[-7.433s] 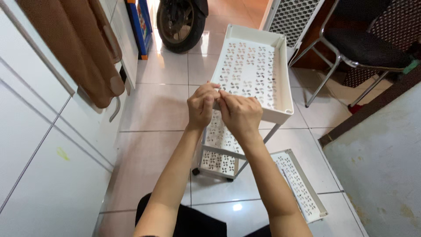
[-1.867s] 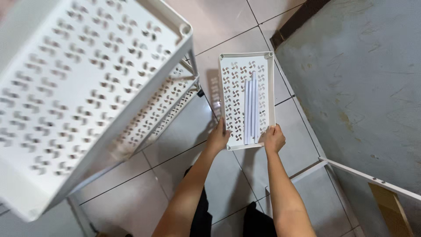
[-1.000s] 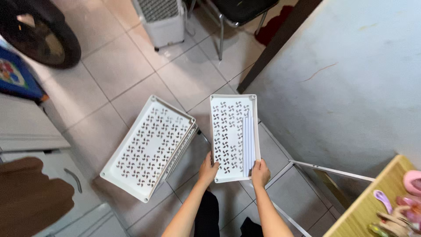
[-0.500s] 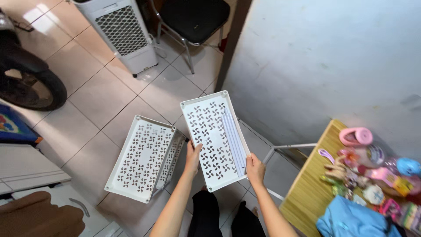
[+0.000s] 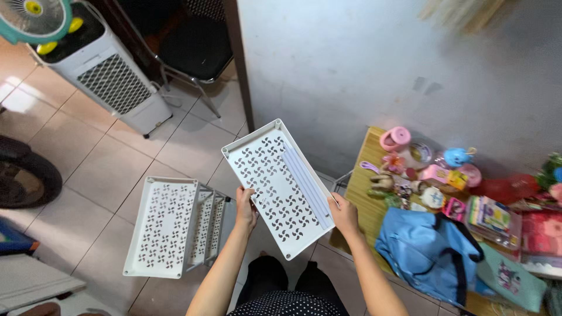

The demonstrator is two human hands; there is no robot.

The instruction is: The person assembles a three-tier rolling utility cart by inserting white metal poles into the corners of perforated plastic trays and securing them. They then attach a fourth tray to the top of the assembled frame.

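I hold the white tray point(image 5: 275, 184) in the air over the tiled floor point(image 5: 88, 158), its far corner tilted toward the wall point(image 5: 351, 70). A bundle of pale rods point(image 5: 307, 188) lies inside along its right edge. My left hand point(image 5: 246, 206) is clamped on the near left rim, and my right hand point(image 5: 345, 214) grips the near right corner. Left of it stands the rack point(image 5: 170, 225) (bare tiles around it); close on the right, a cluttered low table point(image 5: 363, 193) with a blue bag point(image 5: 430, 251).

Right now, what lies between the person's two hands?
In the head view, the white perforated tray spans the gap between the left hand and right hand; each grips a long edge. A few white rods lie in it.
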